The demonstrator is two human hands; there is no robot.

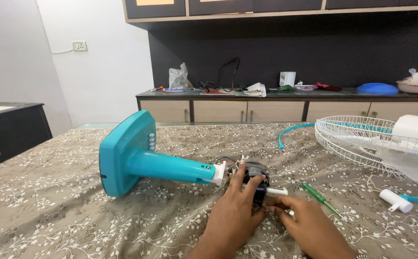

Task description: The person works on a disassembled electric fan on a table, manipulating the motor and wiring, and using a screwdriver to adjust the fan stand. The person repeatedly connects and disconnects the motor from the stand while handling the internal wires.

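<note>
A teal fan stand (137,156) lies on its side on the patterned cloth, its round base to the left and its neck pointing right. At the neck's white end sits a small black motor (255,173) with loose wires. My left hand (237,208) grips the motor from the near side, fingers over its top. My right hand (305,223) pinches the white shaft piece (278,191) sticking out of the motor's right side.
A green-handled screwdriver (320,196) lies right of my hands. A white wire fan guard (362,139) with a white housing (417,128) rests at right, beside a teal rim strip (290,130) and a white knob (396,200). A cluttered sideboard (285,103) stands behind.
</note>
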